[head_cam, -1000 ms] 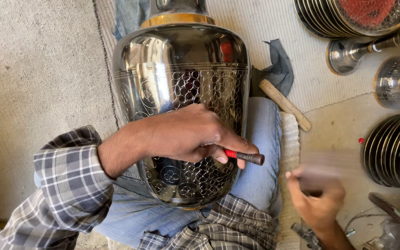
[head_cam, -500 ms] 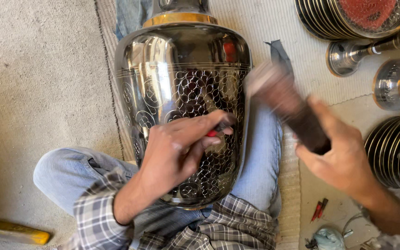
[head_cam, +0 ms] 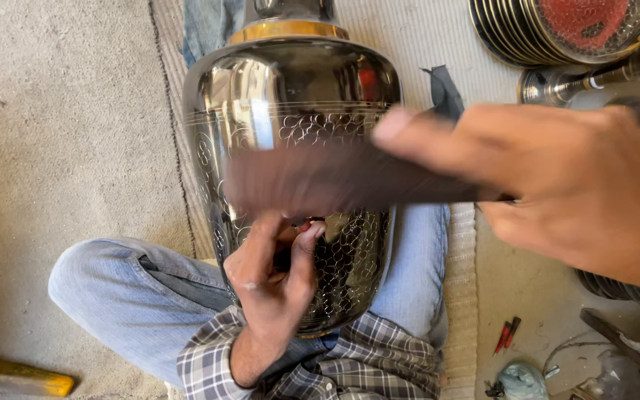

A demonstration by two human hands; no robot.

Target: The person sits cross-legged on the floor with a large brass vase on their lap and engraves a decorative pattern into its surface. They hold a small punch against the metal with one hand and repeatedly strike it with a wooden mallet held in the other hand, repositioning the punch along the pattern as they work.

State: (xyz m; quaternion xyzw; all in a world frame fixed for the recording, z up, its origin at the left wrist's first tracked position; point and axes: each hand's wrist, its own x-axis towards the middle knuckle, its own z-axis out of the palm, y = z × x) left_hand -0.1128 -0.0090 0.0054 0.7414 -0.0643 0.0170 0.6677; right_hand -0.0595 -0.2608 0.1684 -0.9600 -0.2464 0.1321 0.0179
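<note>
1. The engraved metal vase (head_cam: 290,148) lies across the lap, neck toward 12 o'clock.
2. Left hand (head_cam: 272,278) pinches a red-tipped tool (head_cam: 307,224) against the vase's belly.
3. Right hand (head_cam: 572,185), at 3 o'clock, grips a blurred dark mallet (head_cam: 335,178) above the vase.

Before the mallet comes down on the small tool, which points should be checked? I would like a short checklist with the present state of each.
1. Large shiny metal vase rests across the person's lap in blue jeans: ok.
2. Left hand pinches the small red-handled tool against the engraved vase wall: ok.
3. Tool tip placed on the pattern line: cannot tell, fingers hide it.
4. Right hand grips the dark wooden mallet, raised above the tool: ok.
5. Mallet face lined up with the tool head: cannot tell, motion blur.
6. Left fingers clear of the strike path: not ok, they sit right beside the tool head.
</note>
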